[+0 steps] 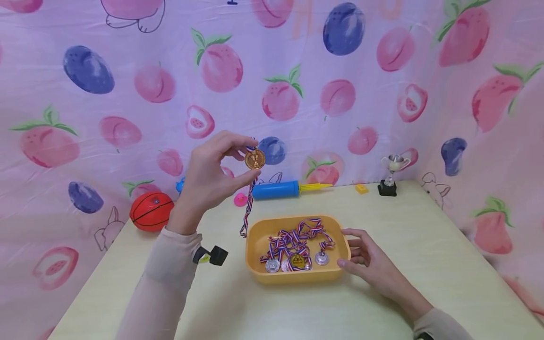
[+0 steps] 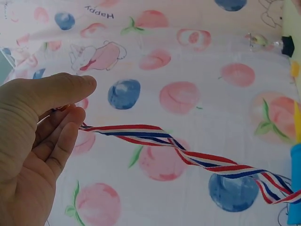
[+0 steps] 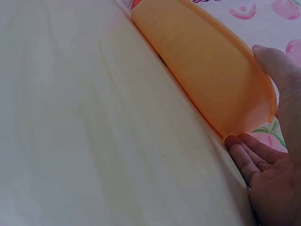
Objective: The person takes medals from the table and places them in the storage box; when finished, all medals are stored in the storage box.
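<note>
Raised above the table, my left hand point(image 1: 208, 172) pinches a bronze-coloured medal point(image 1: 255, 159) between thumb and fingers. Its red, white and blue ribbon point(image 2: 207, 160) hangs down in the head view and runs to the right in the left wrist view, where the medal is mostly hidden by the fingers. My right hand point(image 1: 374, 267) grips the right end of a yellow plastic bin point(image 1: 293, 278), thumb at the rim and fingers low on the outer wall point(image 3: 207, 70). Inside the bin lie tangled ribbons point(image 1: 293, 243), silver medals point(image 1: 321, 258) and a gold medal point(image 1: 297, 260).
Behind the bin lies a blue hand pump point(image 1: 276, 190) with a yellow nozzle. A small trophy point(image 1: 391, 174) and a yellow block point(image 1: 361, 188) stand at the back right. A red ball point(image 1: 151, 211) and a pink toy point(image 1: 240, 199) are at the left and back.
</note>
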### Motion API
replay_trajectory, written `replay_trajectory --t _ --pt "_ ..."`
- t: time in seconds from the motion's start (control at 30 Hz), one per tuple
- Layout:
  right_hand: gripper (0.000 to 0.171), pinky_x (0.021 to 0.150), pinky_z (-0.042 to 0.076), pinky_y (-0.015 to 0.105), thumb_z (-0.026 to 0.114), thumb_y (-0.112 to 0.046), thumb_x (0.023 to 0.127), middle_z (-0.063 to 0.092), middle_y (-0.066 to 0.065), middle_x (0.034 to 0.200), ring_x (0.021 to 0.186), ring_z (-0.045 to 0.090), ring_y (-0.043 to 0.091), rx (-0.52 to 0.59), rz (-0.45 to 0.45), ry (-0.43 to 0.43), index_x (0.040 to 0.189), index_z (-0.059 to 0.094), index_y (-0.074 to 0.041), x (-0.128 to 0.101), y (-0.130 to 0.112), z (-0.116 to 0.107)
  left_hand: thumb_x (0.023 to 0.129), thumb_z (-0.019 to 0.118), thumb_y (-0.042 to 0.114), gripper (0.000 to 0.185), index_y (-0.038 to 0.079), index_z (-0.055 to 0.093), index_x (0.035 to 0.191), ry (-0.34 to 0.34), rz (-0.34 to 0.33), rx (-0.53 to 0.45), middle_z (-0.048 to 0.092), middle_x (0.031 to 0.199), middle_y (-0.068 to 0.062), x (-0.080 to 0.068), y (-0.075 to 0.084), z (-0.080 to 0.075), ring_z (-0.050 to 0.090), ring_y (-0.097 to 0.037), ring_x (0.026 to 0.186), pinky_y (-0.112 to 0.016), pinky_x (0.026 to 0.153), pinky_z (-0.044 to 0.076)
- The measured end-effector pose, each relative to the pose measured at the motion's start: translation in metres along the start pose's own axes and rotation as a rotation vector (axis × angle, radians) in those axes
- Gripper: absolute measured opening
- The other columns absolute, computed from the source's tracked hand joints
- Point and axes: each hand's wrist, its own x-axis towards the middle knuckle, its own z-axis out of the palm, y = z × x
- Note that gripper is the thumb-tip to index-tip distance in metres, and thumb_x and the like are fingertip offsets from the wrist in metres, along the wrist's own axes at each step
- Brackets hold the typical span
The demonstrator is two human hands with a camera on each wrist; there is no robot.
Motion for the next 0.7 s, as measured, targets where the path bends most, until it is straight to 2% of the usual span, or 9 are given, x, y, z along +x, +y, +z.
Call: replay_trajectory --t 0.2,0.37,0.53,0.7 --pt "0.078 0.099 0.056 0.02 0.084 -0.032 0.102 0.059 0.02 0.155 0.124 0.068 0.028 -0.002 0.003 -0.002 0.166 0.039 -0.027 0.001 0.001 -0.001 0.081 0.099 0.002 0.054 0.003 0.078 0.131 -0.004 0.015 -0.043 0.078 0.12 -0.007 0.016 0.004 0.009 0.071 -0.016 0.106 -0.023 0.093 0.06" --pt "0.078 0.099 0.055 0.019 0.084 -0.033 0.102 0.058 0.02 0.156 0.125 0.068 0.028 -0.001 0.01 -0.005 0.166 0.039 -0.027 0.002 0.0 0.0 0.081 0.099 0.0 0.052 0.002 0.078 0.129 -0.01 0.018 -0.087 0.077 0.118 -0.007 0.019 0.003 0.017 0.072 -0.016 0.103 -0.025 0.092 0.061" --pt "0.079 0.099 0.055 0.019 0.084 -0.032 0.102 0.058 0.02 0.156 0.125 0.068 0.028 0.007 0.01 -0.009 0.166 0.039 -0.027 0.002 0.001 0.0 0.083 0.098 0.002 0.051 0.003 0.077 0.129 -0.048 -0.001 -0.08 0.077 0.12 -0.006 0.007 -0.004 0.034 0.072 -0.015 0.102 -0.03 0.092 0.063" --pt "0.078 0.1 0.055 0.019 0.084 -0.032 0.103 0.058 0.02 0.156 0.125 0.068 0.029 0.008 0.002 -0.005 0.166 0.04 -0.026 0.001 0.001 0.0 0.084 0.098 0.005 0.048 0.007 0.078 0.127 -0.122 -0.075 -0.115 0.078 0.118 -0.003 -0.019 -0.014 0.067 0.072 -0.014 0.103 -0.042 0.091 0.065"
